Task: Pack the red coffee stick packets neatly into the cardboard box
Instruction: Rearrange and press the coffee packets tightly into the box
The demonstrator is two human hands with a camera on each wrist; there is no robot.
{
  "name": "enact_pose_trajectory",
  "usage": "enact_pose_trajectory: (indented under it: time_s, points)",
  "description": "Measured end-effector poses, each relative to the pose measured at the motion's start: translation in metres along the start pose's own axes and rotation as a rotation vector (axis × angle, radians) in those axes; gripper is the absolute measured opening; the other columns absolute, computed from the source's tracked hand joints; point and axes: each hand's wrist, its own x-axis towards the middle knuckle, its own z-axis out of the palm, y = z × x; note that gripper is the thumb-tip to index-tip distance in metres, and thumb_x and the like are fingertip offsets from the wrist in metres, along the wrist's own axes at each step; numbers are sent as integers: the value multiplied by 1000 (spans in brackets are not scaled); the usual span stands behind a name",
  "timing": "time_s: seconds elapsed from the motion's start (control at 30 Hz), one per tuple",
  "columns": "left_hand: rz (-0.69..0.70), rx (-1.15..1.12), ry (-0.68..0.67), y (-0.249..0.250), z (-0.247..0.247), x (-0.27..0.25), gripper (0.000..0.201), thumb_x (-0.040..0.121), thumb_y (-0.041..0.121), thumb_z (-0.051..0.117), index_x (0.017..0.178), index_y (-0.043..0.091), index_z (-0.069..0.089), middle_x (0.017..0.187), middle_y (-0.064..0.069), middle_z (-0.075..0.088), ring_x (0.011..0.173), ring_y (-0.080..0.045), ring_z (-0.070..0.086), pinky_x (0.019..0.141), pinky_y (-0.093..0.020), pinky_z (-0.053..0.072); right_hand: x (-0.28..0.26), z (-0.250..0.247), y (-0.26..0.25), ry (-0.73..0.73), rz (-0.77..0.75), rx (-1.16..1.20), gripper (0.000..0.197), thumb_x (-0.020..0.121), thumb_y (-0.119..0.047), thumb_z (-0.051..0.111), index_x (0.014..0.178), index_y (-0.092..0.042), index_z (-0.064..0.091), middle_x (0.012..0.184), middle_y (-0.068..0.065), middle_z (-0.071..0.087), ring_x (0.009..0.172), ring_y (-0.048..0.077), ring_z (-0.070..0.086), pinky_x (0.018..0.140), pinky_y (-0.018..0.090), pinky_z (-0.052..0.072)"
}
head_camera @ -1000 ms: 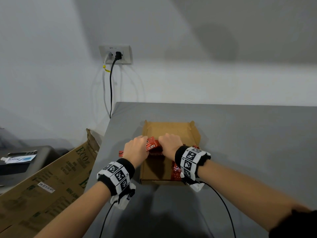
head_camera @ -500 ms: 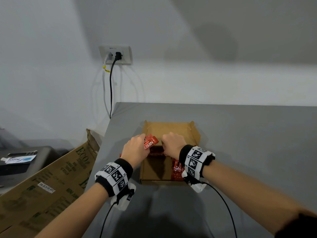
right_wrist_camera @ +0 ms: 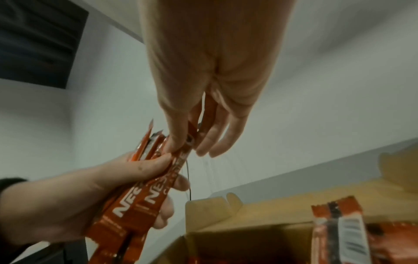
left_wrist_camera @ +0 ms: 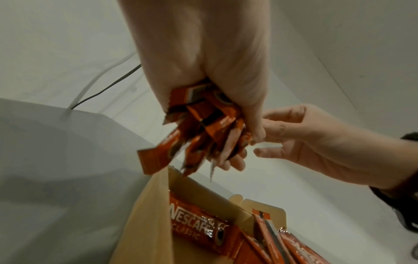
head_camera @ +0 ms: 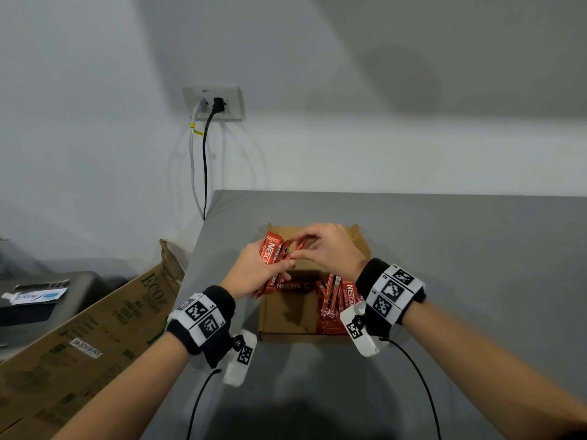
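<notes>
My left hand grips a bundle of red coffee stick packets above the left side of the open cardboard box. In the left wrist view the bundle fans out below my curled fingers. My right hand pinches the top end of one packet from that bundle between thumb and forefinger. Several packets stand in a row along the right side of the box, and one packet lies across its middle. The box's far wall is hidden behind my hands.
The box sits on a grey table near its left edge. A big printed carton leans beside the table on the left. A wall socket with two cables hangs behind. Cables trail from both wrist cameras.
Both hands have risen from the box with the packets. The left hand now holds the bundle upright and the right hand has taken hold of one packet's end.
</notes>
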Motion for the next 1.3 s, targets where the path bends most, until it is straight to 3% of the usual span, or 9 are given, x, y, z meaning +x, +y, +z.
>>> enact_pose_trajectory:
  time_s: [0.1, 0.2, 0.53, 0.67, 0.77, 0.83, 1.0, 1.13, 1.3]
  points:
    - [-21, -20, 17, -2, -4, -3, 24, 81, 19, 71, 99, 9, 60, 90, -13, 71, 72, -28, 71, 73, -37, 59, -3, -2, 5, 27, 13, 39, 21, 79, -26, 71, 92, -10, 67, 78, -5, 63, 65, -1, 53, 61, 9, 46]
    - [31, 97, 86, -4, -7, -6, 21, 77, 24, 75, 90, 23, 59, 87, -2, 69, 78, -16, 68, 72, -26, 56, -6, -3, 12, 35, 60, 16, 15, 86, -32, 63, 81, -19, 59, 66, -6, 56, 54, 8, 45, 49, 13, 37]
    - [-7, 58, 62, -2, -10, -4, 25, 75, 17, 76, 89, 26, 57, 88, 2, 67, 79, -10, 67, 68, -21, 53, -6, -3, 21, 25, 108, 44, 25, 93, -31, 52, 75, -18, 62, 57, -2, 61, 42, -5, 53, 46, 7, 41]
    - [-8, 150, 77, -4, -15, -4, 24, 78, 19, 74, 85, 30, 55, 84, 7, 63, 75, -5, 63, 63, -15, 49, -9, 1, 25, 33, 115, 46, 30, 99, -27, 39, 77, -21, 58, 68, -2, 62, 54, -2, 58, 54, 9, 47]
    - [-3, 208, 96, -7, -17, -4, 20, 78, 19, 74, 88, 25, 57, 82, 8, 63, 73, -5, 63, 61, -13, 47, -11, 1, 30, 63, 102, 20, 29, 99, -27, 38, 108, -13, 62, 93, 2, 64, 80, 14, 61, 69, 18, 48]
    - [16, 264, 92, -8, -18, -4, 22, 79, 20, 74, 95, 20, 59, 82, 10, 62, 73, -4, 62, 60, -11, 47, -13, 1, 32, 28, 55, -23, 28, 97, -27, 45, 118, -15, 58, 105, -5, 57, 92, 9, 55, 80, 14, 43]
    - [111, 516, -10, -11, -17, 2, 20, 81, 19, 72, 97, 19, 60, 87, 4, 62, 72, 0, 57, 59, -6, 45, -13, 8, 29, -138, 16, -240, 19, 89, -19, 59, 104, -11, 69, 101, -3, 58, 90, 6, 50, 81, 15, 41]
    - [59, 656, -37, -16, -14, 7, 31, 84, 20, 69, 112, 12, 60, 93, 4, 58, 79, -5, 56, 60, -9, 42, -7, 19, 23, -202, 44, -332, 14, 85, -16, 65, 97, -10, 72, 98, 2, 71, 88, 12, 65, 83, 24, 52]
    - [32, 718, -53, -17, -11, 8, 27, 83, 18, 69, 108, 11, 60, 96, -1, 62, 84, -13, 59, 72, -19, 48, 0, 32, 15, -263, 33, -566, 9, 82, -20, 69, 88, -13, 69, 93, 1, 69, 89, 17, 62, 88, 31, 46]
